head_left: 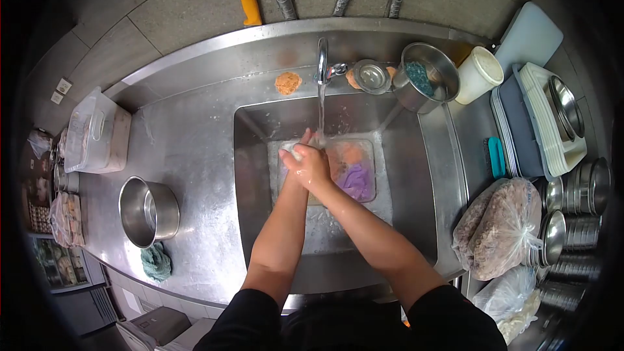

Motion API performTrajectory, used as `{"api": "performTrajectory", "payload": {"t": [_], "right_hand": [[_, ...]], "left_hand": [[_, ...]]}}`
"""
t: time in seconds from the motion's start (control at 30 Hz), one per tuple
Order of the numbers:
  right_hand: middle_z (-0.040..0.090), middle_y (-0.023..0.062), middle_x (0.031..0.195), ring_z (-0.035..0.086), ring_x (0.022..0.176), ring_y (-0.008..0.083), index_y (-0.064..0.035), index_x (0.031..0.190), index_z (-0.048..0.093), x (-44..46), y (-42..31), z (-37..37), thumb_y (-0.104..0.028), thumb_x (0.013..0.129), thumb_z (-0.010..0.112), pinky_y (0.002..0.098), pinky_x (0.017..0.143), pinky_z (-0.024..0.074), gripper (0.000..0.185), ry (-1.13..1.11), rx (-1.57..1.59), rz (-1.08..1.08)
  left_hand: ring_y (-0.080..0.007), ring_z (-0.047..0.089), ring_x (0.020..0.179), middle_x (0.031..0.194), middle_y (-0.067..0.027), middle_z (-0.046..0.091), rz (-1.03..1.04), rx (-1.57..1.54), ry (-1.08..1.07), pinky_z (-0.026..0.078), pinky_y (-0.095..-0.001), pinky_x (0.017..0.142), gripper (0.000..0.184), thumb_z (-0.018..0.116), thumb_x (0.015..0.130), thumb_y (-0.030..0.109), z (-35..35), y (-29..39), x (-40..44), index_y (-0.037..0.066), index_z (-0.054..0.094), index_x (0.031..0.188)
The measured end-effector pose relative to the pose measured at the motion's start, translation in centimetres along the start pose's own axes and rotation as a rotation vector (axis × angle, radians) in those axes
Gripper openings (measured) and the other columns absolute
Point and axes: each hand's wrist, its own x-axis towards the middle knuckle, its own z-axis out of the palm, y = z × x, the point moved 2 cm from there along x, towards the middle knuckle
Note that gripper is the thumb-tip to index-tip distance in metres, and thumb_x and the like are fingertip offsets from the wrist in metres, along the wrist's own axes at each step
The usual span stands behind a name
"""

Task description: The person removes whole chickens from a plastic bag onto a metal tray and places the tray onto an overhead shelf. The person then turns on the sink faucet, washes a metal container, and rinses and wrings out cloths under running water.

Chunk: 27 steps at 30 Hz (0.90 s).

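Observation:
Both hands are pressed together over the sink point(416, 175), just below the running tap point(322, 58). My right hand point(312, 169) lies on top, its fingers wrapped round my left hand point(307, 137). Some of the left fingers stick out straight, pointing up toward the water stream point(321, 109); the rest are covered. Something white, perhaps lather, shows between the hands, too small to name. Beneath them in the sink sits a clear rectangular tub point(373, 156) with a purple cloth point(355, 182) and orange pieces in it.
A steel pot point(149, 211) and a green scouring pad point(156, 262) are on the left counter, near a clear plastic bin point(97, 131). An orange scrubber point(288, 82) lies behind the sink. At right are another pot point(426, 78), a teal brush point(496, 157) and filled plastic bags point(504, 227).

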Motion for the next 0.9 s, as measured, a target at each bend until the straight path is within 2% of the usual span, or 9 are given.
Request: {"api": "performTrajectory", "payload": {"t": [0.17,0.23,0.43,0.5,0.53,0.63,0.67,0.8,0.9], "right_hand": [[0.064,0.0189,0.076,0.061,0.074,0.039,-0.0098,0.073,0.061,4.8,-1.7,-5.4,-0.039,0.076,0.065,0.0453,0.063,0.0475,0.029,0.079,-0.317,0.048],[0.064,0.0193,0.078,0.061,0.075,0.0403,-0.0083,0.073,0.061,6.9,-0.1,-6.3,-0.04,0.078,0.064,0.0454,0.064,0.0472,0.032,0.093,-0.399,0.156],[0.061,0.02,0.069,0.059,0.067,0.0395,-0.0062,0.076,0.063,6.4,-1.5,-6.3,-0.047,0.081,0.061,0.0437,0.062,0.0453,0.041,0.028,0.013,0.219],[0.061,0.0201,0.069,0.061,0.068,0.0389,-0.0063,0.077,0.063,2.8,-2.8,-3.9,-0.048,0.08,0.061,0.0442,0.063,0.0458,0.042,0.035,-0.098,0.186],[0.061,0.0201,0.069,0.061,0.068,0.0389,-0.0063,0.077,0.063,1.7,-2.7,-3.0,-0.048,0.08,0.061,0.0442,0.063,0.0458,0.042,0.034,-0.1,0.187],[0.063,0.0178,0.075,0.061,0.075,0.0392,-0.0049,0.077,0.062,0.4,-2.8,-2.7,-0.043,0.08,0.062,0.0453,0.067,0.0473,0.038,0.193,-0.175,-0.048],[0.063,0.0178,0.075,0.061,0.078,0.0383,-0.005,0.076,0.063,1.3,-2.5,-4.0,-0.043,0.08,0.061,0.0458,0.068,0.0472,0.038,0.193,-0.185,0.131],[0.064,0.0193,0.078,0.064,0.076,0.0319,-0.0075,0.084,0.064,4.5,3.4,-6.7,-0.043,0.079,0.063,0.0398,0.069,0.0477,0.036,0.187,-0.314,0.45],[0.065,0.0192,0.093,0.063,0.085,0.0301,-0.0075,0.1,0.061,5.0,7.6,-8.3,-0.032,0.079,0.064,0.038,0.075,0.048,0.032,0.213,-0.216,0.445]], "left_hand": [[-0.0233,0.059,0.094,0.109,-0.0087,0.058,-0.323,-0.165,-0.2,0.049,-0.0342,0.076,0.051,0.041,0.094,0.051,1.7,0.0,1.5,0.008,0.049,0.119],[-0.0215,0.062,0.092,0.107,-0.0105,0.06,-0.29,0.082,0.21,0.053,-0.0359,0.073,0.038,0.039,0.098,0.037,6.4,1.9,-0.2,0.011,0.047,0.124],[-0.0363,0.058,0.094,0.125,-0.0207,0.048,-0.559,0.254,0.377,0.052,-0.0469,0.074,0.07,0.042,0.092,0.053,3.4,2.6,-0.2,0.01,0.022,0.144],[-0.036,0.057,0.091,0.118,-0.0214,0.051,-0.46,-0.5,-0.413,0.051,-0.0443,0.073,0.069,0.037,0.091,0.058,-1.2,-0.2,2.8,0.007,0.033,0.138],[-0.0298,0.059,0.082,0.094,-0.0158,0.059,-0.207,-0.252,0.161,0.051,-0.041,0.069,0.058,0.037,0.09,0.059,6.6,2.4,-2.1,0.006,0.054,0.108],[-0.0259,0.06,0.077,0.083,-0.0124,0.06,-0.375,-0.19,-0.182,0.05,-0.0379,0.066,0.053,0.038,0.091,0.056,-5.3,-3.0,3.2,0.007,0.057,0.091],[-0.0238,0.061,0.079,0.088,-0.0131,0.062,-0.289,0.236,0.113,0.05,-0.0364,0.067,0.045,0.043,0.092,0.047,-4.9,-3.2,4.2,0.005,0.058,0.1],[-0.0192,0.06,0.073,0.086,-0.0081,0.064,-0.236,0.371,0.276,0.048,-0.032,0.069,0.026,0.052,0.091,0.023,7.8,2.2,-0.1,0.001,0.059,0.102],[-0.0157,0.056,0.065,0.081,-0.0067,0.063,-0.112,1.03,-0.047,0.046,-0.0295,0.064,0.021,0.054,0.085,0.02,6.3,3.9,1.3,0.002,0.064,0.089]]}}
